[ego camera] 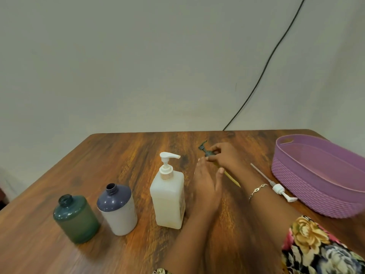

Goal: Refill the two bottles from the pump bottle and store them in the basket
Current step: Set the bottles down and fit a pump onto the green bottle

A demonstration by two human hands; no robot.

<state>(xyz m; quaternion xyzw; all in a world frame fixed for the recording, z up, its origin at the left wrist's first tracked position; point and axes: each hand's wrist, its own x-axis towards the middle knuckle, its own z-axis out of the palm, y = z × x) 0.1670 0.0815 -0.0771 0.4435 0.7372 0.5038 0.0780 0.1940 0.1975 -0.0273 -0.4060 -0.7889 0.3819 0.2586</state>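
My right hand (223, 157) pinches the dark pump (206, 150), nozzle far-left, yellowish tube (233, 177) slanting near-right; my left hand (207, 184) lies flat, fingers straight.

A floral sleeve (316, 246) covers the right arm at five o'clock in the view. It is black cloth printed with large yellow, pink and pale blue-white flowers. A scrap of the same print (161, 271) shows at six o'clock on the bottom edge, by the left arm. Below the cloth both forearms are bare down to the left hand (205, 182) and right hand (223, 157). Round the right wrist, at four o'clock, lies a thin silver chain bracelet (256, 189).
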